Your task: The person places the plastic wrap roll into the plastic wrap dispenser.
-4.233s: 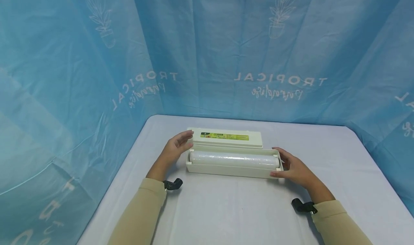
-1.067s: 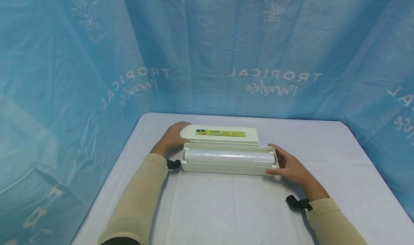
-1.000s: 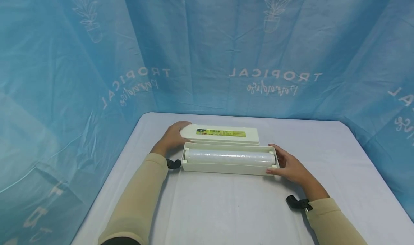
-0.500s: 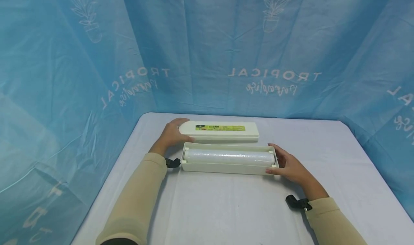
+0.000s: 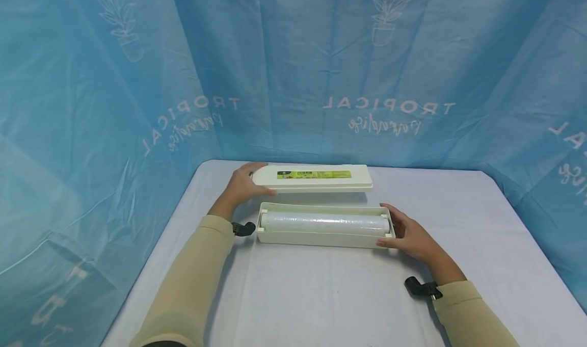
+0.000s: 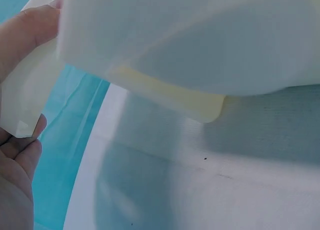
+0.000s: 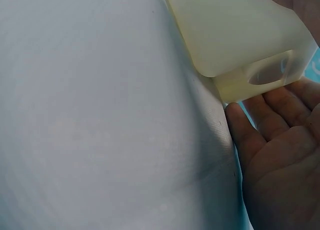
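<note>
So compared with 4.2 seconds ago, the left hand [image 5: 241, 185] has actually grabbed the white lid [image 5: 321, 184] by its near end and got it up off the table [image 5: 321, 291], shadow underneath. Back then the lid was lying right behind the box [image 5: 316, 238]. Right hand [image 5: 409, 238] hasn't really budged, thumb and fingers gripping the box's end. The box sits between the hands, left of the right one, clear roll [image 5: 325, 223] inside. Lid's yellow-green label [image 5: 314, 174]: too small to read. Curtain [image 5: 293, 56] says "TROPICAL Paradise", mirrored.
</note>
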Motion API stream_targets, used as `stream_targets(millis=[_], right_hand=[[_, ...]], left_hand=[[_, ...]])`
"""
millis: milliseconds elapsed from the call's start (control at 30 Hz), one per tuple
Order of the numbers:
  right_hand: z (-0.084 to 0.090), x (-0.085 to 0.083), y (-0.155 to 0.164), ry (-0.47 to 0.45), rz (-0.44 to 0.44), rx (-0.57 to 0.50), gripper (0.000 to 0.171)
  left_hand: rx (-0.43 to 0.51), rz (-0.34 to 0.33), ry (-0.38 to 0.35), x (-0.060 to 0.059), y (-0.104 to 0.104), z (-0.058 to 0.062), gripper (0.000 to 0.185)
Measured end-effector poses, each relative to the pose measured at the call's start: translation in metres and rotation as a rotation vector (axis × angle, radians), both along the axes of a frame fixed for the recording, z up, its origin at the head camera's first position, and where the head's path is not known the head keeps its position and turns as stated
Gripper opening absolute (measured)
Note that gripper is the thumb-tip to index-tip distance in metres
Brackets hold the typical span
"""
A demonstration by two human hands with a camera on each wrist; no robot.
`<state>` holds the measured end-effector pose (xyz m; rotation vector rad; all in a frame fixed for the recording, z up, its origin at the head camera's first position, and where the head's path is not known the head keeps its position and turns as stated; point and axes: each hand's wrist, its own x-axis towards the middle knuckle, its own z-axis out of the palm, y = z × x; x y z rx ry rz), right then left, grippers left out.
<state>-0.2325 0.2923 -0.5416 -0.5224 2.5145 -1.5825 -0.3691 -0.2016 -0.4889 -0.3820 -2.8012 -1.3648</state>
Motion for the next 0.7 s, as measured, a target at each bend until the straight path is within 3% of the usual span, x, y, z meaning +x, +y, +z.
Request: stream_targets(millis=[267,700], right_hand=[[-0.001,0.000,0.000,-0.016,-0.001,-0.006,0.103],[-0.001,0.000,0.000,-0.007,0.014,-0.033,0.102]], left_hand=[[0.008,-0.029,0.022,0.005,-0.001,0.005,0.108],[0.064,0.010,-0.002,0.018,0.004,0.006,0.112]])
